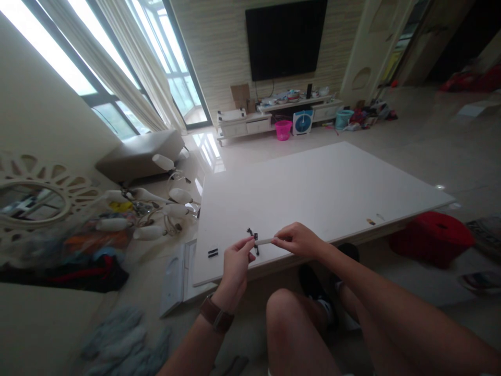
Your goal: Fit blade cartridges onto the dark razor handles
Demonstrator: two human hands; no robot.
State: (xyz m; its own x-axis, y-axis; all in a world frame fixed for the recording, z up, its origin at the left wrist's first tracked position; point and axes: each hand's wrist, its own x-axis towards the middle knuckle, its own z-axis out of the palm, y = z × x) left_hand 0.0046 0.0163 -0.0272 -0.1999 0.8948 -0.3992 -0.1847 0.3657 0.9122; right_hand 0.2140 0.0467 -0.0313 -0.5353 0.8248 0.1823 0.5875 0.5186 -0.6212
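Between my two hands stretches a short, thin, pale strip point(265, 241), held just above the near edge of a large white board point(282, 188). My left hand point(237, 263), below a brown wrist band, pinches the strip's left end. The fingertips of my right hand point(297, 239) close on its right end. What the strip is made of I cannot make out. Right behind my left fingertips lie small black parts point(250, 231), partly covered by the hand. Farther left on the board, two short black strips point(213, 253) lie side by side.
Small brown and clear bits point(370, 222) lie near the board's right front edge. A red stool point(432, 237) stands at the right. To the left are a chandelier point(172, 209) with white shades and a pile of clothes point(94, 240). My knees are close below the board.
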